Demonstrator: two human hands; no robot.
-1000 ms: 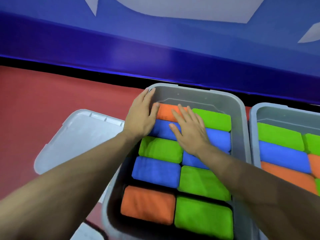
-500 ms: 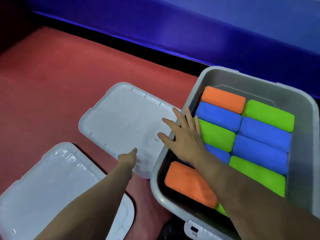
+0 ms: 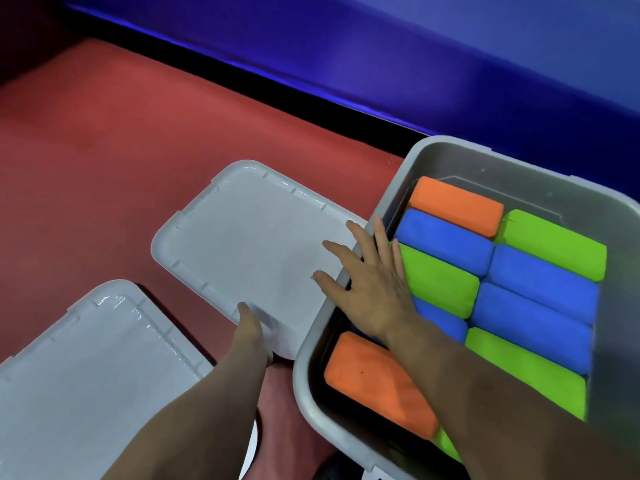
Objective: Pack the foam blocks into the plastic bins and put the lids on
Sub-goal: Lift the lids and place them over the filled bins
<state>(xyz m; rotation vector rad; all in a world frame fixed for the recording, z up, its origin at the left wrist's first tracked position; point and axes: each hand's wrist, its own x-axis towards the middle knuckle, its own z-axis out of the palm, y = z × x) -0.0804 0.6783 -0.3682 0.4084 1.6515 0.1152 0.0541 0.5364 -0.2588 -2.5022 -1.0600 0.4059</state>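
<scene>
Beside the bin, the left hand pinches the near lid's corner; right hand spread. Lid probably light, flexible: grip opposite edges.

A padded play or gym room, by the look of it. A red floor mat fills the view from nine to twelve o'clock, meeting a glossy blue padded wall from twelve to two. Bright foam blocks in a grey bin at three suit a play space.

Head-worn view, angled down, close over bin
</scene>
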